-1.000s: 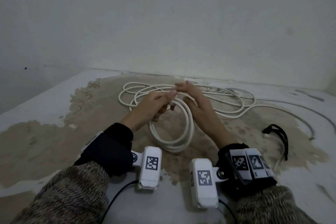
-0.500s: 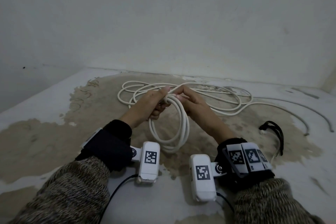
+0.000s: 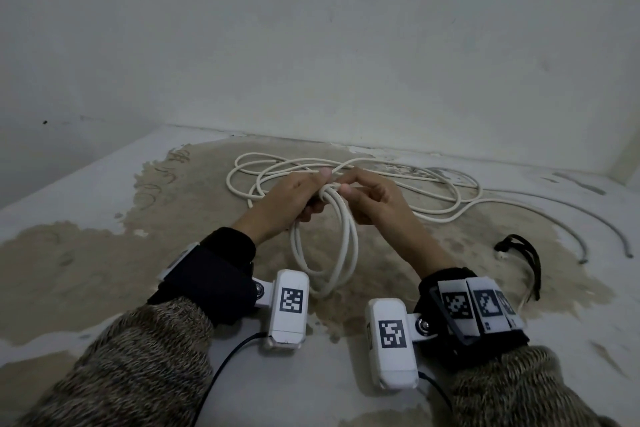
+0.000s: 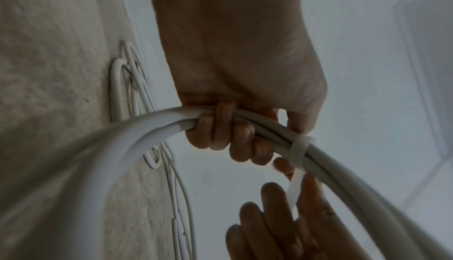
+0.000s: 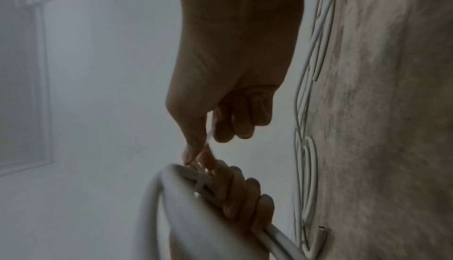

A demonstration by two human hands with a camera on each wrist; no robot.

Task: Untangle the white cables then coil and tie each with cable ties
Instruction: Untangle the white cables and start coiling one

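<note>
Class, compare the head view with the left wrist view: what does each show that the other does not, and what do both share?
Only the head view shows the black ties lying on the table to the right, the loose cable's far end, and both wrist cameras.

Only the left wrist view shows the white cable tie wrapped round the strands, with its free tail running down into the right hand's fingers.

Both show the left hand gripping the coiled cable, the right hand beside it, and the loose cable behind.
</note>
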